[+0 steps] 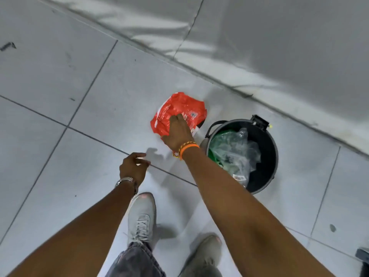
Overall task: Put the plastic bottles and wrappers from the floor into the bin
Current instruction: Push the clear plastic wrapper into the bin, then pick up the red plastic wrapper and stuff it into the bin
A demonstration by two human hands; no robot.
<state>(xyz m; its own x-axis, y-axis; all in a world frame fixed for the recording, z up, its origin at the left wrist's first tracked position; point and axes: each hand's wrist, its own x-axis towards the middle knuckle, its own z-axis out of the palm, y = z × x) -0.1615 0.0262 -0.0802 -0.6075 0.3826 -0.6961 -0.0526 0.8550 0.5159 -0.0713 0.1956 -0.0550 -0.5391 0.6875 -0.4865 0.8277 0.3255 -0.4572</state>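
Pale grey floor tiles (pixel 60 80) carry the crumpled red plastic wrapper (pixel 175 108) beside the black round bin (pixel 273 148); my right hand (pixel 178 132) pinches its near edge, probably light, limp, slippery, my left hand (pixel 132 166) half-open, empty

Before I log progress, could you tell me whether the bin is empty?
Not empty. The bin already holds clear plastic bottles and green and clear wrappers.
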